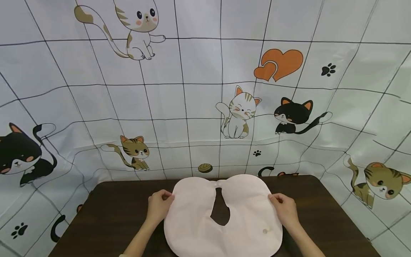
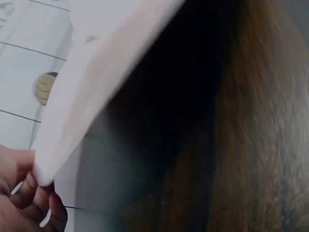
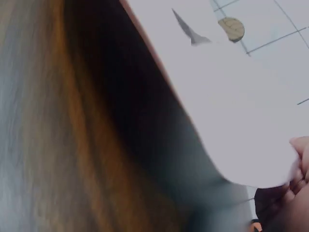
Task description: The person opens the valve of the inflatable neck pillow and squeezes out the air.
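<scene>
A pale pink baby bib (image 1: 250, 207) is spread out flat between my hands, raised off the dark table. A keyhole-shaped neck opening runs down from its top edge, where the two rounded lobes meet. My left hand (image 1: 158, 207) pinches the left edge between thumb and fingers. On the opposite edge, my right hand (image 1: 285, 210) pinches in the same way. A small round mark shows low on the bib's right side. In the left wrist view the bib (image 2: 79, 106) slants up from the left fingers; the right wrist view shows its broad face (image 3: 231, 111).
Beneath the bib lies a dark wood-grain table (image 1: 125, 200). White sheeting (image 1: 202, 100) with black grid lines, cartoon cats, hearts and paw prints hangs behind the table and along its sides.
</scene>
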Tool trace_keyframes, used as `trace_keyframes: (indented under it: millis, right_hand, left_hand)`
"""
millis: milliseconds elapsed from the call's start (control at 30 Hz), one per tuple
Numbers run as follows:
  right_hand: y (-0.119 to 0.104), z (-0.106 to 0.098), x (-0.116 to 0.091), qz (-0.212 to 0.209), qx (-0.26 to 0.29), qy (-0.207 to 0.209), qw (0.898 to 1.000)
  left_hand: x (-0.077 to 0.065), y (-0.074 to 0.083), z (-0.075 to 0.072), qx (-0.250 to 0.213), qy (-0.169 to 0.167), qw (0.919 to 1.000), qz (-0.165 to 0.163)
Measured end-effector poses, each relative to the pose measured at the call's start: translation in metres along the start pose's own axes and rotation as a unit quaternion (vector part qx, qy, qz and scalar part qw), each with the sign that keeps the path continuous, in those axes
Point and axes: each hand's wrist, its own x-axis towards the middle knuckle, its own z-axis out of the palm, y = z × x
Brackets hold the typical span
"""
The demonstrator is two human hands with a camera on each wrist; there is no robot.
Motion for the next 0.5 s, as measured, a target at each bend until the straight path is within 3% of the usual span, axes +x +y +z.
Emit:
trace_keyframes:
  millis: [200,333,500]
  right_hand:
    - [0.018,-0.008,-0.002,0.014,-0.065,-0.054,0.996]
    - [0.024,-0.010,-0.007,0.045,-0.069,-0.083,0.993]
    - [0.022,-0.014,-0.010,0.042,-0.072,-0.086,0.993]
  left_hand:
    - [-0.001,-0.004,0.016,0.098,-0.038,0.9945,0.004]
    - [0.000,-0.002,0.022,0.121,-0.061,0.9907,0.004]
    - [-0.001,-0.005,0.021,0.141,-0.062,0.9880,0.015]
